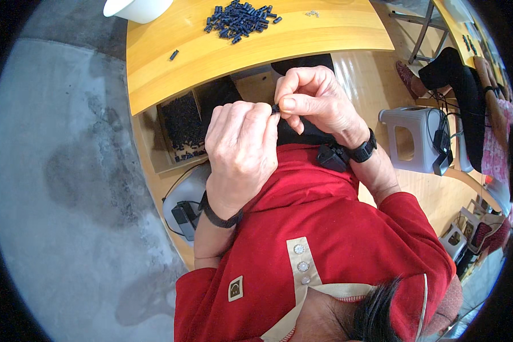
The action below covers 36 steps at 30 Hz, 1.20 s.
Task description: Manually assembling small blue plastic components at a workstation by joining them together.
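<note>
The small dark piece [276, 108] shows just above the frame's centre; a yellow table [336, 34] spans the top, the left hand [239, 139] grasps the piece, the right hand [319, 102] pinches it, a heap of dark blue parts [239, 23] lies top centre, one loose part [174, 55] upper left.

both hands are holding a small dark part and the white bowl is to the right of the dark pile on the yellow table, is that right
Not quite: the head view shows the white bowl to the left of the dark pile on the yellow table. The rest stands: left hand and right hand both hold a small dark part.
</note>
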Motion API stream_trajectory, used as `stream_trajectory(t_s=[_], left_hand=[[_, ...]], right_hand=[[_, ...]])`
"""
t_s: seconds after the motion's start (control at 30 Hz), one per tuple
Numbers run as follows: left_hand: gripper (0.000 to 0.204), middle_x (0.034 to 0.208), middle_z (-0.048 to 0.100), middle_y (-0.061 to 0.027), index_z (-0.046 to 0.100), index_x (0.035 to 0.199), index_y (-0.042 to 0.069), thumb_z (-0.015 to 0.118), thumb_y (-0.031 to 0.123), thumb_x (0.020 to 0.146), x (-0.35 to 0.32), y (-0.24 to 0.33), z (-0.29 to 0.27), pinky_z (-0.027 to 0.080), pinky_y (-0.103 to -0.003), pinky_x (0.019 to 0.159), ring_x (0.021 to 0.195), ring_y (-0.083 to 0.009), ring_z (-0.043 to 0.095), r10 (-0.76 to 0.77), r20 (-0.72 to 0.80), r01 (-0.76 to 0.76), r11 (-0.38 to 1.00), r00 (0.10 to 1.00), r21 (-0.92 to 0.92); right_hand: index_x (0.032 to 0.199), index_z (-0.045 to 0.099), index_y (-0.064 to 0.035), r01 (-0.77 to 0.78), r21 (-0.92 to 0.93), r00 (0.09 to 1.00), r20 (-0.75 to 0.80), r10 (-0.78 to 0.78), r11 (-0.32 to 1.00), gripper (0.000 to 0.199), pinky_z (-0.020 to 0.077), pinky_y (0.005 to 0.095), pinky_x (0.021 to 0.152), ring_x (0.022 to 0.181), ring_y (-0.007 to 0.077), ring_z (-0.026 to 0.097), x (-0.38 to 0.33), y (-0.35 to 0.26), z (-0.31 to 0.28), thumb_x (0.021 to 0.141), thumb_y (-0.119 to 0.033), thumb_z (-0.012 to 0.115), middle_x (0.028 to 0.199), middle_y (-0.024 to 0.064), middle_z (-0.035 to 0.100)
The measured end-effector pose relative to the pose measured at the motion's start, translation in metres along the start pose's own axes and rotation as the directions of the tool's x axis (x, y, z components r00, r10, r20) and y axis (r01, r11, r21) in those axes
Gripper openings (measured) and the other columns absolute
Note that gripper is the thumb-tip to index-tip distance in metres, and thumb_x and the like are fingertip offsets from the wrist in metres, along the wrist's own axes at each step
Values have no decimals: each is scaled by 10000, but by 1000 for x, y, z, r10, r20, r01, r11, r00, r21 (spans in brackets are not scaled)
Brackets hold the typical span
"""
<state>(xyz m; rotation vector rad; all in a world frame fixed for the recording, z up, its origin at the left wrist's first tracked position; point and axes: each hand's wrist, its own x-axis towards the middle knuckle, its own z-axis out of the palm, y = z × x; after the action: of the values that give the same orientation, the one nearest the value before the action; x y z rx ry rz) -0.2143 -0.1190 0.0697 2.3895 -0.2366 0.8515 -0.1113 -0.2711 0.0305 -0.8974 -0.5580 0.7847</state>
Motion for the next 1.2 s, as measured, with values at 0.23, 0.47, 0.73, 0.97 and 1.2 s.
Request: stream_trajectory(t_s=[0.23,0.47,0.73,0.97,1.2], left_hand=[[180,866,663,-107,678,911,-10,744,-41,746,-8,-15,9,503,-307,699,776,-211,639,-123,-42,111,971,992,-211],[223,972,666,-79,711,909,25,761,-10,695,-3,-17,3,469,-362,790,882,-263,612,19,-41,-23,995,999,-99],[244,1016,679,-75,698,907,25,748,-43,678,-6,-20,4,487,-356,792,918,-261,622,27,-63,-34,992,998,-120],[226,1016,685,-79,694,897,18,745,-45,686,-5,-30,8,501,-359,817,923,-265,625,50,-83,-65,979,995,-195],[178,974,686,-71,687,881,17,739,-23,715,-2,-33,9,495,-352,810,905,-251,628,-13,-89,-7,975,996,-224]], right_hand=[[954,636,-31,-195,239,981,32,193,951,255,477,209,485,607,64,586,5,4,-4,946,-285,646,762,13,637],[920,616,-80,-444,284,893,218,394,850,177,253,199,460,531,25,325,14,8,4,914,-239,693,664,-85,443],[922,593,-68,-411,356,909,234,346,839,201,262,200,439,509,36,368,17,28,0,863,-195,737,689,-43,515],[1002,634,-43,-389,353,918,226,326,851,234,255,195,431,499,28,355,22,25,5,855,-188,744,690,-52,516],[959,632,-61,-392,361,919,189,345,846,204,239,196,425,491,20,332,27,28,7,863,-203,741,651,-72,469]])
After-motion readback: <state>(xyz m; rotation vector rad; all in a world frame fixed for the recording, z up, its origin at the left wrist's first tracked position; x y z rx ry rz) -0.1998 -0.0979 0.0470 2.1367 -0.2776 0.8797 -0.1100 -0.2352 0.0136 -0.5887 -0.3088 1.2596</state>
